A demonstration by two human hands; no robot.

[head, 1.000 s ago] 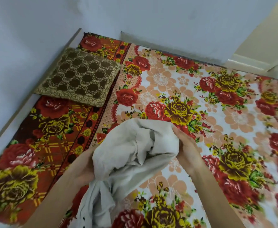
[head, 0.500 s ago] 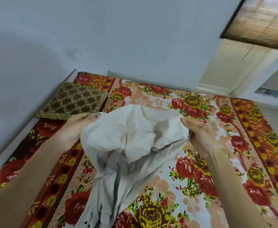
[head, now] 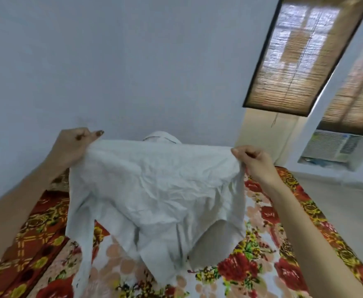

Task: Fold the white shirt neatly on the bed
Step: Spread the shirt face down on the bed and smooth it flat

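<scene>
Shirt [head: 154,186] btw L hand [head: 73,145], R hand [head: 254,164]

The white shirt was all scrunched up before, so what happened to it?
Both hands rose and moved apart: the left hand went up and left, the right hand up and right. That pulled the bunched white shirt open and wide above the bed, with its collar on top. Nothing was let go: both hands still grip its upper edge, and its lower part still hangs toward the bed.

Bed [head: 268,261], floral-sheeted, red-bordered
</scene>
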